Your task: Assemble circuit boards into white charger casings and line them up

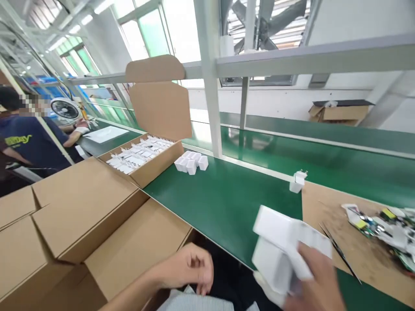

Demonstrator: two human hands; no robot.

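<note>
My right hand (pixel 319 280), smeared by motion, grips several white plastic charger housings (pixel 275 229) above the green bench (pixel 223 190). My left hand (pixel 189 268) is in front of the bench edge, above my lap, with its fingers curled in and nothing visible in them. Farther up the bench stands a cluster of small white housings (pixel 191 162). A single white plug charger (pixel 297 181) with two pins sits near the bench's far edge, beyond my right hand.
An open cardboard box (pixel 158 162) holds rows of white pieces. Closed cartons (pixel 84 203) fill the left. A brown board (pixel 330 203) carries tweezers (pixel 340 252) and a pile of circuit parts (pixel 385 233). A person (pixel 35 134) sits far left by a fan (pixel 65 108).
</note>
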